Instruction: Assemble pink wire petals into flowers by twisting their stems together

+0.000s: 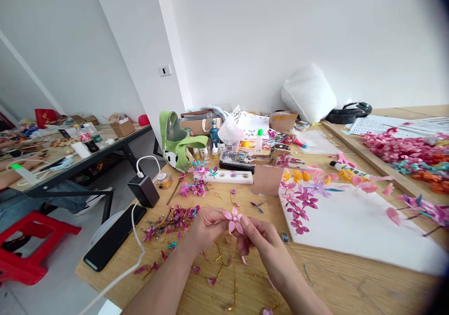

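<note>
A pink five-petalled flower [234, 220] with a pearl-like centre is held up between both hands above the wooden table. My left hand [208, 228] pinches it from the left side. Thumb and fingers of my right hand [261, 236] close on its right petals. Below the hands lie gold wire stems [234, 287] and loose petals. A heap of magenta flowers [178, 219] is left of my left hand. To the right, finished-looking magenta flowers [298, 210] rest along the edge of a white foam board [351, 231].
At the left stand a black power bank [143, 189] with a white cable and a black phone [114, 238]. Behind the hands are a white strip with holes [228, 177], a cardboard piece [267, 180] and a green panda bag [178, 142]. A red stool [31, 245] is beside the table.
</note>
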The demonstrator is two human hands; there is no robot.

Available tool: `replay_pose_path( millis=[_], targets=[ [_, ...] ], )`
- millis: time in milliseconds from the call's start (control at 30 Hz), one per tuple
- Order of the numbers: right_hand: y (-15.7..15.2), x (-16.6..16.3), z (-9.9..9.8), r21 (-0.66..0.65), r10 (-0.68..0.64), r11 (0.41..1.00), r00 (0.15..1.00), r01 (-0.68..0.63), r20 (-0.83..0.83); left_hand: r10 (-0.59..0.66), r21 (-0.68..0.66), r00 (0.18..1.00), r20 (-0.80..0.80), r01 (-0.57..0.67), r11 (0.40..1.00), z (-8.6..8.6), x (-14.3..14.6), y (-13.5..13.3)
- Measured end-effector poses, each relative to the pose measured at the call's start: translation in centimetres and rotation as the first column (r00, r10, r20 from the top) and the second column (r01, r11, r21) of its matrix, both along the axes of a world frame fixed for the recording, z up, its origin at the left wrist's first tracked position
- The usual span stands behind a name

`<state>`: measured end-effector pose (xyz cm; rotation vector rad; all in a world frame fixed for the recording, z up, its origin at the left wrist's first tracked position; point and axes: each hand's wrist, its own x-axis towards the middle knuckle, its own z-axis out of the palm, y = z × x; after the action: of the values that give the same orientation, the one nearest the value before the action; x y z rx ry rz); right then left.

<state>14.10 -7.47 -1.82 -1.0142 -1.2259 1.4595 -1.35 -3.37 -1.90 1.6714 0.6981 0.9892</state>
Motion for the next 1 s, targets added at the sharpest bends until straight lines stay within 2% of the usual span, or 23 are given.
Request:
replay_pose_path(
  millis=[267, 567, 667, 833, 1000],
  targets=[
    [0.33, -0.17, -0.33, -0.065, -0.027, 0.998, 0.999, 0.029, 0.020, 0.025, 0.166, 0.994, -0.107, -0.007, 0.986, -0.40, 0.20, 0.19],
    [0.47, -0.09, -0.66, -0.063, -0.019, 0.998, 1.000, 0.018, -0.004, 0.052, 0.186, 0.993, -0.108, -0.031, 0.982, -0.70, 0.18, 0.12],
    [0.42, -0.05, -0.82, -0.066, -0.022, 0.998, 1.000, 0.021, -0.018, 0.031, 0.159, 0.998, -0.056, -0.022, 0.987, -0.59, 0.28, 0.13],
    [0.20, 0.25, -0.52, -0.082, -0.012, 0.997, 0.988, 0.000, -0.155, -0.025, 0.020, 0.999, 0.037, 0.024, 1.000, 0.07, 0.27, 0.03],
    [0.09, 0.14, -0.26, -0.016, 0.047, 0.999, 0.989, -0.050, -0.143, 0.027, 0.000, 0.998, 0.050, -0.027, 1.000, 0.13, 0.13, 0.02]
  ],
)
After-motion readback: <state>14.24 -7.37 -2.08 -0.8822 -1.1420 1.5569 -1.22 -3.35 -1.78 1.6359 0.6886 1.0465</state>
